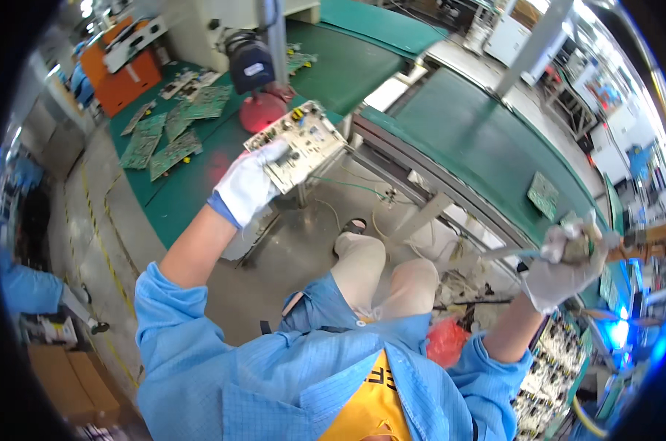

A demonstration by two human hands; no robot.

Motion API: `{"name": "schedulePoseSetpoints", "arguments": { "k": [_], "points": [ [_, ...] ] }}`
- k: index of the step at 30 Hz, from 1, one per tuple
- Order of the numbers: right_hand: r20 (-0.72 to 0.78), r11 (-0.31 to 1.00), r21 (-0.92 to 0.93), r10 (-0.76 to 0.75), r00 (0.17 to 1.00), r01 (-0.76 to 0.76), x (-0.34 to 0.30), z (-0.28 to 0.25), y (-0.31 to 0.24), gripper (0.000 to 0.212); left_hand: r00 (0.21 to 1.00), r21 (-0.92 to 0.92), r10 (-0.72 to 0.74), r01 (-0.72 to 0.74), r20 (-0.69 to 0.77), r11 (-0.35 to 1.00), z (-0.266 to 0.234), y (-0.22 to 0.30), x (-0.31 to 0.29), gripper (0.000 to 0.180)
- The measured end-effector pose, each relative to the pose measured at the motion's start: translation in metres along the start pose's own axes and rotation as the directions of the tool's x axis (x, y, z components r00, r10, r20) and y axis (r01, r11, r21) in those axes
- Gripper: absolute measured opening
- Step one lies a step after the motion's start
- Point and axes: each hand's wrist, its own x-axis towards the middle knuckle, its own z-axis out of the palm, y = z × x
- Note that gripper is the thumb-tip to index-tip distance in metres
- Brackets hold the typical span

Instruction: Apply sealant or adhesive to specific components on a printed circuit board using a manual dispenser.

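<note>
My left hand (246, 182), in a white glove, grips a circuit board (303, 147) by its near left edge. The board is tilted, with its pale component side up, and hangs in front of the green bench. My right hand (564, 275), also gloved, is out to the far right with its fingers curled. Between those fingers is a greyish thing, too blurred to name. A brown, wood-coloured object (645, 244) shows just beyond this hand; whether they touch, I cannot tell. Below the right hand lie several circuit boards (550, 375) with components showing.
Several green boards (175, 132) lie on the green bench (160, 202) at left, near an orange box (123, 77) and a red round object (262, 112) beside a post. A conveyor (465, 125) carries one board (543, 195) at right. A blue light (618, 332) glows at right.
</note>
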Motion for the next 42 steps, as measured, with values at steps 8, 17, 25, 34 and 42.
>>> {"name": "schedulePoseSetpoints", "arguments": {
  "k": [8, 17, 25, 34, 42],
  "points": [
    [0.099, 0.999, 0.033, 0.023, 0.995, -0.026, -0.009, 0.046, 0.006, 0.042, 0.912, 0.216, -0.282, 0.223, 0.298, 0.951, 0.113, -0.115, -0.017, 0.043],
    [-0.132, 0.947, -0.254, -0.238, 0.962, 0.199, -0.016, 0.041, 0.015, 0.049, 0.822, 0.445, -0.423, 0.239, 0.380, 0.863, 0.155, -0.171, -0.031, 0.051],
    [0.246, 0.959, 0.273, 0.001, 0.969, -0.070, -0.011, 0.028, -0.002, 0.046, 0.812, 0.403, -0.430, 0.268, 0.395, 0.875, 0.186, -0.172, -0.043, 0.060],
    [0.069, 0.964, 0.265, -0.034, 0.997, 0.014, -0.017, 0.030, 0.002, 0.047, 0.794, 0.389, -0.473, 0.327, 0.381, 0.861, 0.188, -0.167, -0.044, 0.060],
    [-0.168, 0.859, -0.512, -0.137, 0.976, 0.033, -0.019, 0.037, -0.007, 0.045, 0.799, 0.320, -0.486, 0.386, 0.354, 0.866, 0.168, -0.166, -0.040, 0.050]
  ]
}}
